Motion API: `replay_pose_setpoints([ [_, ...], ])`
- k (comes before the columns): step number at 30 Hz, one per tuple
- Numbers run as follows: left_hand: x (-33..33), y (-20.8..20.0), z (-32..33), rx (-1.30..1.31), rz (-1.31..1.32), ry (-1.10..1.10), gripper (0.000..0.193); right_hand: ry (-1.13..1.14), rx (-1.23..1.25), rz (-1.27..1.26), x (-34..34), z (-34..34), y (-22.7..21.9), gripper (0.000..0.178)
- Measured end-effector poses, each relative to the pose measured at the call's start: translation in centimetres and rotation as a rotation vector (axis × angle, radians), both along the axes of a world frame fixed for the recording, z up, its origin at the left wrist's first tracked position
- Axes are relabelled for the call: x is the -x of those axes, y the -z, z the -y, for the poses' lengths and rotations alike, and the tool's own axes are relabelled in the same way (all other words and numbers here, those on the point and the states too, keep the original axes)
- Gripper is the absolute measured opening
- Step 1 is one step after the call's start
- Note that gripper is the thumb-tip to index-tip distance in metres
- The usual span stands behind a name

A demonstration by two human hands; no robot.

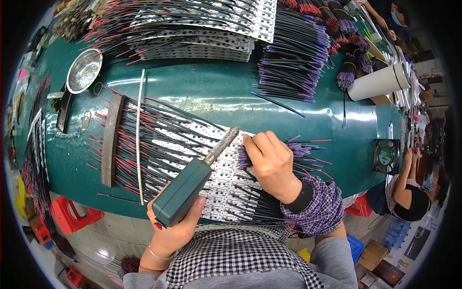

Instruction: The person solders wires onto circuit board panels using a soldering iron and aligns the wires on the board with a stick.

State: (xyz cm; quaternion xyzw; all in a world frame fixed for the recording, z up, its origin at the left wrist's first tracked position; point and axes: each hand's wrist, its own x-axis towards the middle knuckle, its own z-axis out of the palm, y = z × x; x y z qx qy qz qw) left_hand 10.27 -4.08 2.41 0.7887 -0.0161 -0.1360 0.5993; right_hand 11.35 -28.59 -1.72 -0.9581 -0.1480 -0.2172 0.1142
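Observation:
My left hand (pixel 175 235) is wrapped round the dark green body of a soldering gun (pixel 185 190). Its metal tip points up and right, to the far edge of a white circuit board panel (pixel 224 185). Close beside that tip, my right hand (pixel 272 166) is closed, thumb and forefinger pinched at the panel's edge. A bunch of thin black wires (pixel 308 153) with blue and red ends sticks out on both sides of this hand. What sits between the fingertips is too small to make out. Rows of black wires with red ends run left from the panel.
A dark bar (pixel 112 139) and a thin pale strip (pixel 140 135) lie across the wires. Beyond are a metal bowl (pixel 85 71), stacked wired panels (pixel 192 45), a wire pile (pixel 291 58) and a white tumbler (pixel 380 83). A small fan (pixel 386 156) and a co-worker (pixel 409 192) are at right.

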Motion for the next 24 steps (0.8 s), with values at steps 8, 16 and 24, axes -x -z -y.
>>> replay_pose_setpoints([
  [8, -0.2, 0.2, 0.3, 0.02, 0.096, 0.049, 0.021, 0.023, -0.184, -0.04, 0.3, 0.2, 0.1, 0.045],
  [16, -0.5, 0.4, 0.7, 0.009, 0.102, 0.102, 0.016, -0.011, -0.157, 0.003, 0.0, 0.7, 0.5, 0.025],
  [24, -0.8, -0.6, 0.7, -0.134, 0.138, 0.184, 0.015, -0.024, -0.057, 0.025, -0.1, 0.3, 0.5, 0.024],
])
